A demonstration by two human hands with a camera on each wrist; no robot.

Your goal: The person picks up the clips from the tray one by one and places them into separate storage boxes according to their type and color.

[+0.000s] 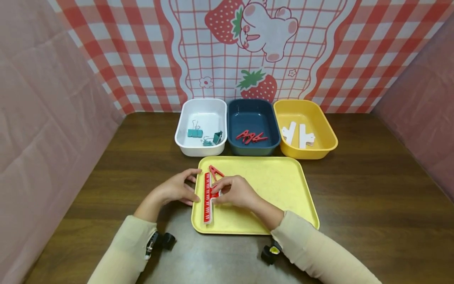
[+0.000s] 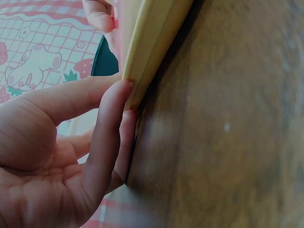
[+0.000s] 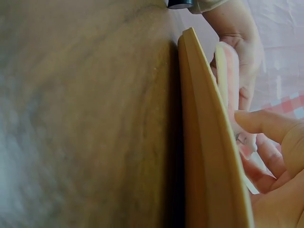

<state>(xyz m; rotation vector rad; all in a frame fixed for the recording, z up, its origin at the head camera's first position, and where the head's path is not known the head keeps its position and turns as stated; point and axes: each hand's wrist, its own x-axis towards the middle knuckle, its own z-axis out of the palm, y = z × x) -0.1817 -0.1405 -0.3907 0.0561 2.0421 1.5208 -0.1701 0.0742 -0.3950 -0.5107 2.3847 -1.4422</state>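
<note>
A long red clip (image 1: 207,205) with a white keyboard-like print lies along the left side of the yellow tray (image 1: 269,189). My right hand (image 1: 238,192) pinches its short handle between thumb and fingers; in the right wrist view the clip (image 3: 232,80) shows edge-on beyond the tray rim. A red clothespin (image 1: 215,172) rests on the tray just above that hand. Against the tray's left rim, my left hand (image 1: 177,188) rests with fingers spread apart. The left wrist view shows fingertips of this hand (image 2: 71,142) touching the rim.
Behind the tray stand three bins: a white one (image 1: 202,108) with teal binder clips (image 1: 195,133), a dark blue one (image 1: 252,108) with red clothespins (image 1: 250,137), and a yellow one (image 1: 301,106) with white clips (image 1: 302,136). A checked cloth (image 1: 138,59) hangs behind.
</note>
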